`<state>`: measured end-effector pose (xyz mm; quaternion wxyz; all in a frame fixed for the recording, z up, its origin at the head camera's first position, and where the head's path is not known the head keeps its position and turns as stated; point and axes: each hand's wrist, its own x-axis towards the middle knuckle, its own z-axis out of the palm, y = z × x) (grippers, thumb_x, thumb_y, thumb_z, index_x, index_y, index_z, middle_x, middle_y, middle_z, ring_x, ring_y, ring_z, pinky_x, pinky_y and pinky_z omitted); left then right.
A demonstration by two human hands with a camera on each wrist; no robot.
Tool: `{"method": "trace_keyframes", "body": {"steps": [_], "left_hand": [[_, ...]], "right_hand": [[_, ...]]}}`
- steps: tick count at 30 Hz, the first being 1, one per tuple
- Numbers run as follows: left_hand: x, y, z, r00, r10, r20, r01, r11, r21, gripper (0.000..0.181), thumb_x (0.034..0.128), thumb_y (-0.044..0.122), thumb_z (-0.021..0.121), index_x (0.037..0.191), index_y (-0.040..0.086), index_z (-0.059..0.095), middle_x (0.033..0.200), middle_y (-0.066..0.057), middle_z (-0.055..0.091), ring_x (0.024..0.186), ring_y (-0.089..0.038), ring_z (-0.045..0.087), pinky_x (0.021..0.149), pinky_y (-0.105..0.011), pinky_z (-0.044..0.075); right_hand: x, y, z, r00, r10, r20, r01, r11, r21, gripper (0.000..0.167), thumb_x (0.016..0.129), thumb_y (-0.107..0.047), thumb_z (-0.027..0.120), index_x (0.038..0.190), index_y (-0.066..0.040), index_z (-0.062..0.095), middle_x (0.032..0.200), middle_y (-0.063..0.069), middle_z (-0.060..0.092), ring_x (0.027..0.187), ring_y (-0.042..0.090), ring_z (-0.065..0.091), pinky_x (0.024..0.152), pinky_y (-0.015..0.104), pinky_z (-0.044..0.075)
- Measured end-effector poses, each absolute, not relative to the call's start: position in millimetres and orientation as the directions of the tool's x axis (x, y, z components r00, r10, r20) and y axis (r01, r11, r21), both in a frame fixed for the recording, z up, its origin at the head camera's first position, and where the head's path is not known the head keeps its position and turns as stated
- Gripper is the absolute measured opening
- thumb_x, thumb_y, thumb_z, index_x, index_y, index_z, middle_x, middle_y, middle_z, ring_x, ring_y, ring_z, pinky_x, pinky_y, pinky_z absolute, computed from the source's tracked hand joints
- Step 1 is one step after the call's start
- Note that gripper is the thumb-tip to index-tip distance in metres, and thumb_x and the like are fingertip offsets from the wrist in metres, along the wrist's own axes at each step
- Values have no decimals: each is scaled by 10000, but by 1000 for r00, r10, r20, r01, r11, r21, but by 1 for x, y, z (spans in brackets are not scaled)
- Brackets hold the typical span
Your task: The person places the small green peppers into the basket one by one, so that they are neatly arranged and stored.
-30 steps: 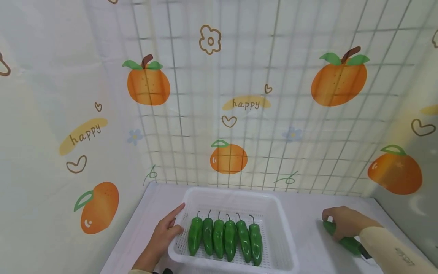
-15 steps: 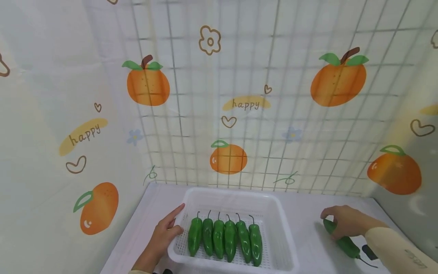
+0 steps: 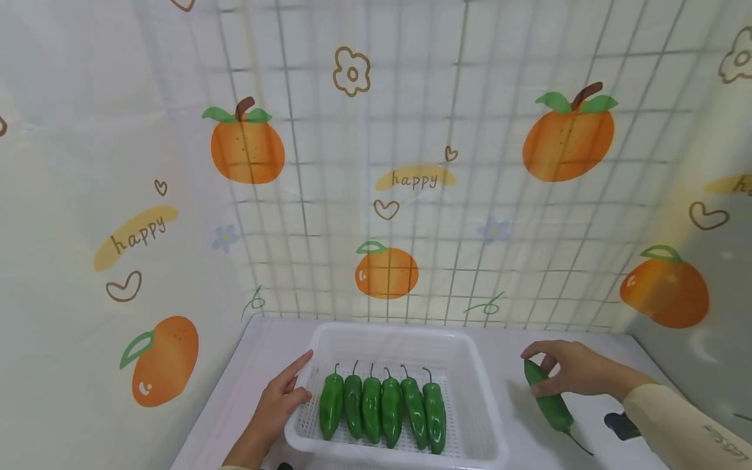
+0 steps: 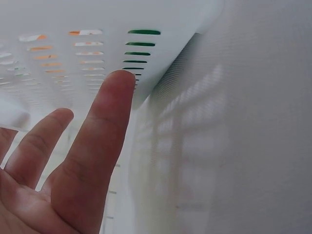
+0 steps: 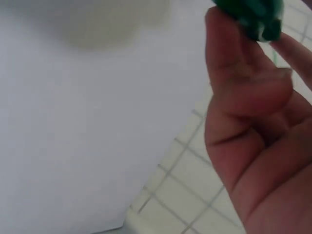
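A white plastic basket [image 3: 490, 418] holds several green chili peppers [image 3: 371, 410] lying side by side, stems toward the back. My left hand [image 3: 276, 405] rests at the basket's left side. Its fingers are fairly straight, and in the left wrist view one fingertip touches the slotted wall [image 4: 107, 53]. To the right of the basket, my right hand [image 3: 572, 369] pinches another green chili pepper [image 3: 549, 398] between thumb and fingers, its thin stem pointing toward me. Only the end of that pepper [image 5: 256, 14] shows in the right wrist view, above the fingers [image 5: 224, 44].
The basket stands on a white table [image 3: 511, 352]. Behind it and at both sides hang pale curtains [image 3: 329, 163] printed with oranges, with a wire grid showing through at the back. A small black object [image 3: 621, 425] shows beside the right sleeve.
My right hand has moved left with the pepper, bringing it nearer the basket and baring its stem. The left hand and the basket have stayed in place; the head view has shifted slightly.
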<state>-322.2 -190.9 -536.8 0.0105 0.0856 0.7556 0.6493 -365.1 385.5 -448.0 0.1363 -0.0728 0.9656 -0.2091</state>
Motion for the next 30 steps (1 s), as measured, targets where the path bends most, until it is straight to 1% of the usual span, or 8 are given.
{"method": "trace_keyframes", "body": {"steps": [4,7,10,13,17,20,23,30], "left_hand": [[-322,-191,-538,-986,138,89,108,137,985,764,912,60,604,1615,320,456,1466,-152,620,1174,-356,703,817,-414,635],[-324,-193,-539,-987,130,90,107,130,986,760,918,58,607,1613,327,458,1469,-156,616,1158,-361,709,790,-422,640],[-324,-195,-539,-989,120,89,104,128,986,759,917,59,610,1612,325,460,1467,-160,617,1144,-357,715,776,-426,641],[-323,-196,-538,-990,118,84,99,133,986,760,916,63,611,1614,320,458,1459,-163,623,1129,-350,721,770,-427,642],[-322,-195,-538,-988,121,96,112,132,985,754,917,56,601,1614,305,461,1447,-190,625,1114,-371,725,762,-436,643],[-320,-194,-537,-986,127,103,120,132,984,749,920,55,591,1617,295,458,1452,-202,617,1123,-385,719,763,-432,643],[-319,-193,-535,-986,132,101,118,131,984,746,923,50,584,1617,291,458,1459,-198,613,1141,-389,711,772,-423,642],[-317,-189,-533,-986,127,110,125,116,985,748,908,46,595,1615,254,466,1454,-197,617,1161,-379,703,789,-409,639]], "right_hand": [[-362,379,-439,-948,-273,-166,-147,834,-532,755,772,-402,936,1393,-111,621,987,34,723,870,213,692,764,487,611],[-361,370,-430,-946,-285,-155,-143,794,-591,738,813,-385,911,1423,-108,602,1062,64,732,920,242,701,740,522,614],[-359,358,-421,-953,-258,-161,-108,782,-614,770,809,-432,905,1446,-135,592,1117,66,729,945,244,702,716,532,603],[-354,345,-413,-953,-260,-156,-98,752,-652,791,813,-437,901,1467,-137,574,1157,80,728,953,254,710,722,526,591],[-349,328,-402,-948,-292,-129,-115,690,-715,752,845,-397,885,1478,-150,563,1182,88,731,957,272,725,764,565,584],[-348,315,-395,-941,-322,-106,-145,665,-733,722,863,-376,875,1475,-155,564,1184,87,734,979,286,726,793,611,579],[-347,303,-391,-937,-337,-88,-169,661,-731,716,859,-384,877,1468,-163,572,1181,78,735,998,286,719,790,615,580],[-355,281,-388,-936,-347,-63,-186,637,-748,726,830,-406,898,1451,-194,586,1159,79,737,975,288,715,767,531,561]]}}
